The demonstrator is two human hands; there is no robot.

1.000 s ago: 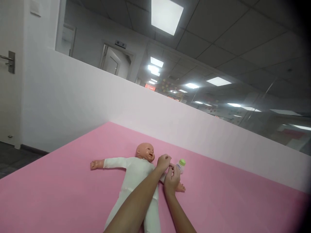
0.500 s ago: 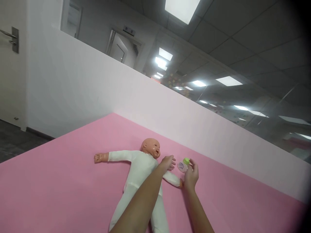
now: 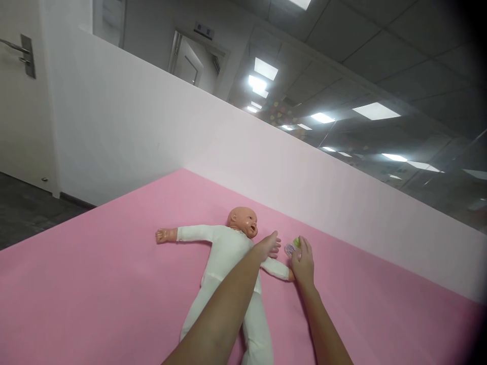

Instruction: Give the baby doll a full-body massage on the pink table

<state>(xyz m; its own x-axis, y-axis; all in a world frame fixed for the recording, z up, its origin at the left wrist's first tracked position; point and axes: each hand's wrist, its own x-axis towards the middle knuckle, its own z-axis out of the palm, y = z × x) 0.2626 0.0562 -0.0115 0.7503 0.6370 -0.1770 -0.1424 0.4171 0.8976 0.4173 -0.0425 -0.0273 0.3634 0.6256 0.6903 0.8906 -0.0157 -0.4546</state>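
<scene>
A baby doll in a white suit lies on its back on the pink surface, arms spread. My right hand, beyond the doll's arm on the right, has its thumb and fingers closed around a small clear round item with a lime-green top. Print shows on the item's label; the fingers hide part of it, and its exact kind is unclear. My left hand reaches across the doll's chest beside its head, fingers loosely apart and holding nothing. The left forearm covers part of the doll's body.
A white low wall borders the far side of the pink surface. At the left stand a door with a metal handle and a dark floor. Lit ceiling panels show beyond the wall.
The view has shifted slightly. My right hand has closed further over the small item, covering more of its green top. My left hand stays near the doll's head.
</scene>
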